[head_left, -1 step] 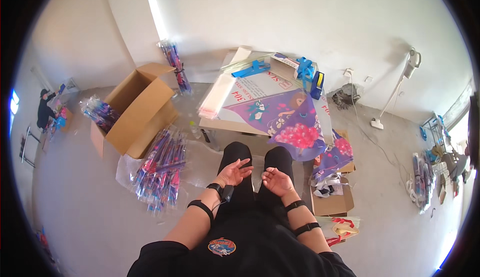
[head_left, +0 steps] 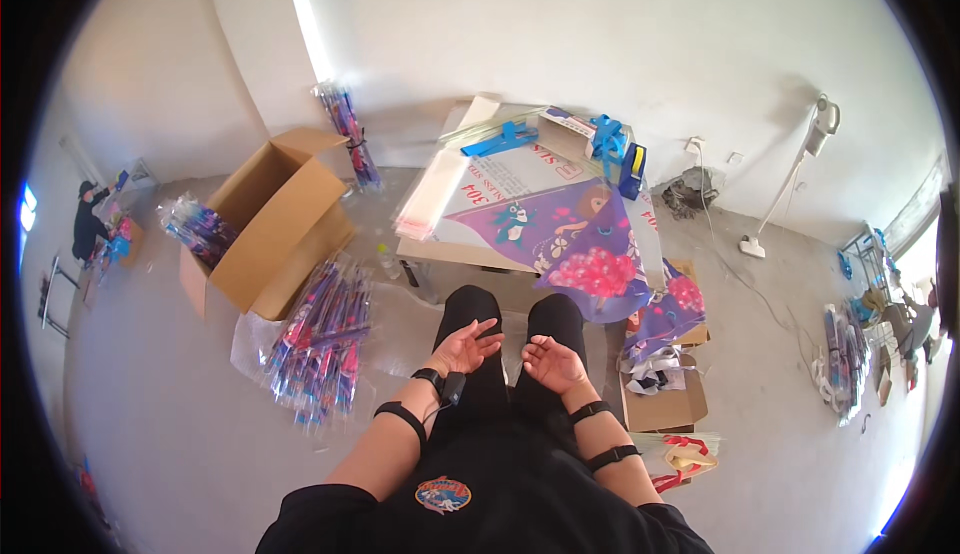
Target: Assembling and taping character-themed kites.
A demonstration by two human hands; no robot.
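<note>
Two hands, left hand [head_left: 465, 348] and right hand [head_left: 556, 362], hold nothing, fingers loosely bent, in front of the table [head_left: 464, 255]. A purple picture sheet [head_left: 588, 239] lies on it, hanging over the front edge. Nothing seems to have moved, so the sheet stays untouched.

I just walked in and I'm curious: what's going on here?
The person's left hand and right hand are half open over the dark trousers, holding nothing. In front, a purple printed sheet lies on a table, drooping over its near edge. To the left, an open cardboard box stands by a pile of plastic-wrapped bundles. Another person is farther off.
</note>
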